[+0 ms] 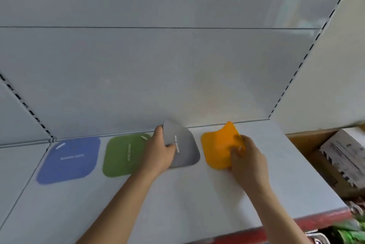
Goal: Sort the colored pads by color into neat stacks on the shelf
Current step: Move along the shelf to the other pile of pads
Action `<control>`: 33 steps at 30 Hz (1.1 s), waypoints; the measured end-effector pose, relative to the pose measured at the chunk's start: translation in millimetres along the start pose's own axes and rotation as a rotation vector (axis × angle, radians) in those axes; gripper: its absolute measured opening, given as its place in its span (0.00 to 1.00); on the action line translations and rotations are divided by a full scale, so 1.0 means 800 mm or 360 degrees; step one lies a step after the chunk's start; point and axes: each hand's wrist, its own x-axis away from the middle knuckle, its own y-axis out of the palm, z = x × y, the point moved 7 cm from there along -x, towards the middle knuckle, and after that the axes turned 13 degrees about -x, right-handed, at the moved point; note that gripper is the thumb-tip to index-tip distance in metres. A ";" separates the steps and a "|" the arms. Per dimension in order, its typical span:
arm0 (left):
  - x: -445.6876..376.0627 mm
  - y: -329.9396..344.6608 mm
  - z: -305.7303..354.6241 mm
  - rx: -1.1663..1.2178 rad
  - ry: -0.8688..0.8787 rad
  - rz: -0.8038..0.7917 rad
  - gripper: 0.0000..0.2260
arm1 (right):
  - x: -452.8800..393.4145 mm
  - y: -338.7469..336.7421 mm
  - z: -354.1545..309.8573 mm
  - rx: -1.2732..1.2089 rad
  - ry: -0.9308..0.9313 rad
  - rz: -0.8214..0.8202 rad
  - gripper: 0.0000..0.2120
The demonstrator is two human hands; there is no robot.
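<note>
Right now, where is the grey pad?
In the head view the grey pad is mid-shelf near the back wall, between the green pad and the orange pad, gripped by the left hand.

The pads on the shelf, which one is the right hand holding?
The orange pad, farthest right; the right hand grips it, while the left hand holds the grey pad.

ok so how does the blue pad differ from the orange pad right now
The blue pad lies flat on the shelf at the far left of the row, untouched; the orange pad sits at the right end, gripped by the right hand. The blue pad keeps its flat shape, while the orange pad is bent, its far corner lifted. White lettering shows on the blue pad; none shows on the orange pad. Both look like soft pads with rounded corners.
</note>
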 end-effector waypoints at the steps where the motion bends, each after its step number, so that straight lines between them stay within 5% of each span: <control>1: 0.003 -0.001 0.005 -0.0122 0.0007 0.0062 0.26 | -0.008 0.001 0.002 0.0152 -0.0041 -0.0037 0.13; 5: 0.024 0.002 0.027 -0.0623 0.0015 0.0183 0.36 | -0.025 0.000 0.010 0.0433 -0.0037 -0.0185 0.05; 13: 0.015 0.022 0.038 -0.0988 0.0180 0.0236 0.31 | -0.062 -0.002 0.008 0.0465 -0.0156 -0.0268 0.04; 23: 0.025 0.023 0.035 -0.1437 0.0232 0.0481 0.09 | -0.059 0.001 0.012 0.0705 -0.0476 -0.0163 0.23; 33: 0.091 -0.032 -0.018 -0.1441 0.0302 0.0480 0.21 | 0.071 0.077 -0.059 0.0610 -0.1037 -0.0465 0.28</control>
